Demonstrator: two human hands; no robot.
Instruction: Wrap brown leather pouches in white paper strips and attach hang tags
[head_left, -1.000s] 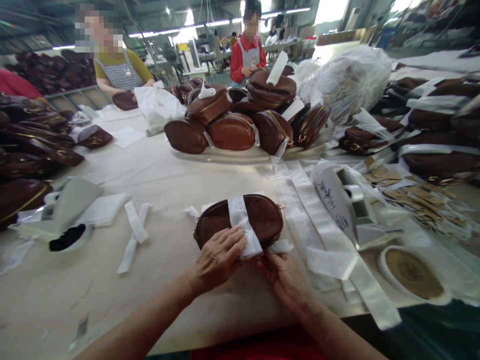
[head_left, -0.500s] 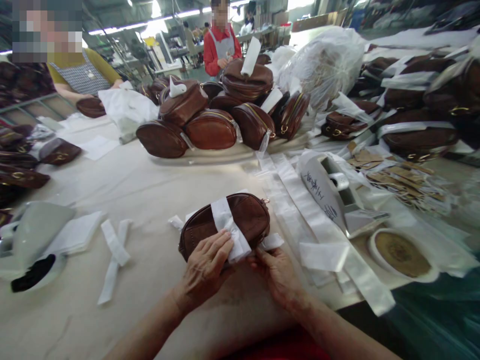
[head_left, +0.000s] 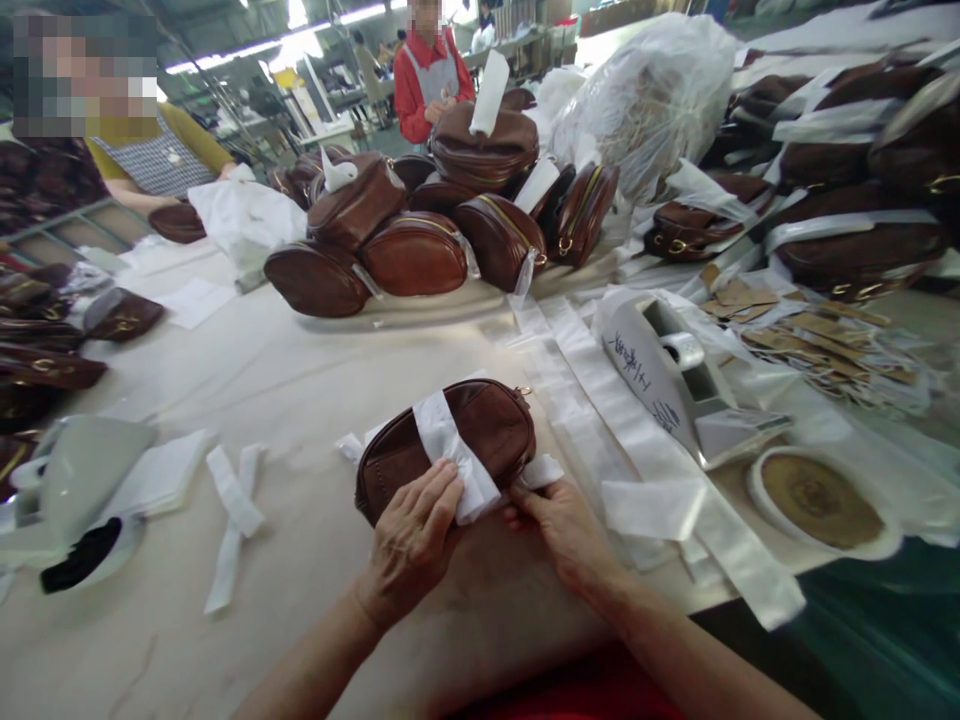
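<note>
A small brown leather bag (head_left: 491, 430) with a zipper edge lies on the pale table in front of me. A white paper strip (head_left: 442, 430) runs across its middle. My left hand (head_left: 420, 520) holds the near side of the bag, its fingers closed over the leather and the strip's lower end. At the bag's lower right corner, my right hand (head_left: 559, 525) is closed in a pinch. A white wrapping piece (head_left: 541, 470) sticks out just above those fingers. What exactly the fingertips hold is hidden. A metal ring (head_left: 523, 391) shows at the bag's upper right end.
Brown bags (head_left: 416, 255) are piled at the back. To the right are loose white strips (head_left: 667, 510), a tape dispenser (head_left: 660, 370) and a round dish (head_left: 817, 500). Another dispenser (head_left: 97, 460) and crossed strips (head_left: 232, 510) lie left. A co-worker (head_left: 161, 150) stands far left.
The view has shifted slightly. Both hands stay at the bag in nearly the same hold, and the right fingers have moved only a little at its lower right corner.
</note>
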